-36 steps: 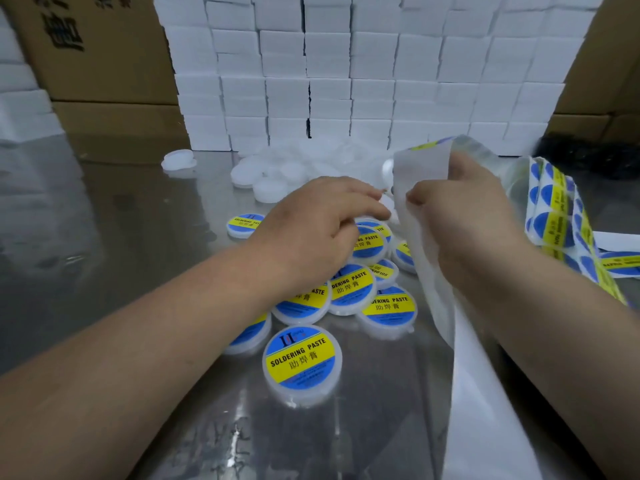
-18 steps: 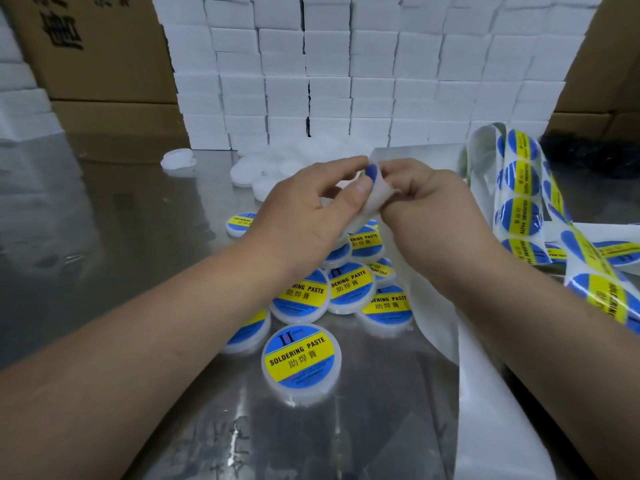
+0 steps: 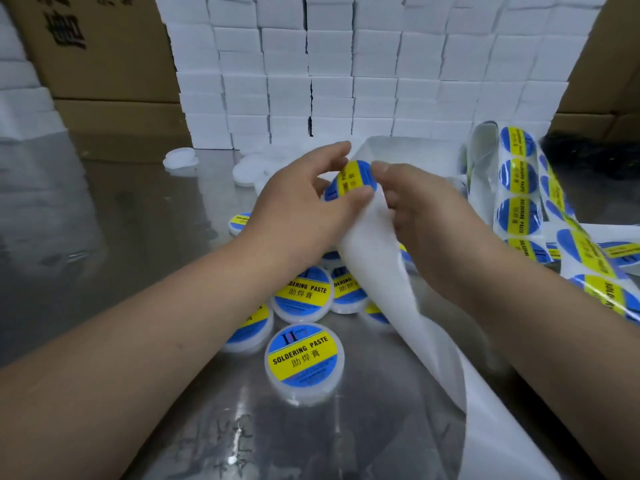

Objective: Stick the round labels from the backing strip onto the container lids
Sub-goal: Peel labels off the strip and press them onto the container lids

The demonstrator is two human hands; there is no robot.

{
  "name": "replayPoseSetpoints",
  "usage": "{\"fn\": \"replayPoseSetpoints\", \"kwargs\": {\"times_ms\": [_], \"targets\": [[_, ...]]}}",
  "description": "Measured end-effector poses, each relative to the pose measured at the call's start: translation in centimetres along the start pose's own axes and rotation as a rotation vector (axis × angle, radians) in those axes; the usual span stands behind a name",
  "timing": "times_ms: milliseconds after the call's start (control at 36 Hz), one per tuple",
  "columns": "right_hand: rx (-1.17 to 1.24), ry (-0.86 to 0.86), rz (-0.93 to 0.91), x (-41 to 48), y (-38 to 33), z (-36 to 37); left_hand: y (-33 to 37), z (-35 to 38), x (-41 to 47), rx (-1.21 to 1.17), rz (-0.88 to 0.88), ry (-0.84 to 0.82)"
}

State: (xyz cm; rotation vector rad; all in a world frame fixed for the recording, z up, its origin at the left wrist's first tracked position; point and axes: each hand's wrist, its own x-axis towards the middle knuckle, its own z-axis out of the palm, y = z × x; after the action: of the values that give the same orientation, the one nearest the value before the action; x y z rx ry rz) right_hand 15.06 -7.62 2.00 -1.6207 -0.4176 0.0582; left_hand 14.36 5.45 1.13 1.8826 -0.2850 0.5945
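Note:
A round blue and yellow label (image 3: 353, 178) is half peeled off the white backing strip (image 3: 388, 289), held above the table between both hands. My left hand (image 3: 304, 206) pinches the label's lower edge with thumb and fingers. My right hand (image 3: 419, 209) grips the strip just right of the label. The spent strip hangs down toward the near right. Several white round containers with labelled lids (image 3: 304, 358) lie below my hands. Plain unlabelled white lids (image 3: 247, 171) sit farther back, partly hidden by my left hand.
A strip of unpeeled labels (image 3: 519, 192) curls at the right on the shiny metal table (image 3: 121, 254). A wall of stacked white boxes (image 3: 346, 71) stands behind, with brown cartons (image 3: 104, 53) on both sides. One lone white lid (image 3: 180, 157) lies at the back left.
My left hand rose from the labelled lids to the strip and took hold of a label. The label has since peeled further off the backing and now shows its printed face.

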Motion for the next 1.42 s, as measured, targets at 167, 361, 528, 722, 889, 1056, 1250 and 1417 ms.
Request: {"fn": "replayPoseSetpoints", "kwargs": {"times_ms": [167,361,528,722,889,1056,1250,1417], "targets": [[-0.124,0.035,-0.106,-0.2,0.2,0.1,-0.4,0.2,-0.2,0.212,0.107,-0.052],[-0.126,0.43,-0.167,1.0,0.6,-1.0,0.3,-0.2,0.6,0.082,0.011,-0.087],[-0.197,0.517,-0.197,1.0,0.6,-1.4,0.1,-1.8,5.6,0.157,-0.158,0.203],[-0.321,0.402,-0.24,0.1,0.6,-0.9,-3.6,-2.5,9.9,0.778,-0.224,-0.089],[-0.343,0.336,-0.184,0.1,0.5,-0.9,-7.4,-2.9,10.7,1.168,-0.329,-0.39],[-0.347,0.272,-0.156,0.1,0.6,-0.7,-9.1,-3.1,11.0,1.17,-0.258,-0.329],[-0.369,0.33,-0.152,0.3,0.6,-1.2,-9.2,-2.4,10.8,1.122,-0.13,-0.179],[-0.372,0.34,-0.141,0.5,0.7,-1.2,-8.5,-2.0,10.9,0.812,-0.296,-0.117]]}}
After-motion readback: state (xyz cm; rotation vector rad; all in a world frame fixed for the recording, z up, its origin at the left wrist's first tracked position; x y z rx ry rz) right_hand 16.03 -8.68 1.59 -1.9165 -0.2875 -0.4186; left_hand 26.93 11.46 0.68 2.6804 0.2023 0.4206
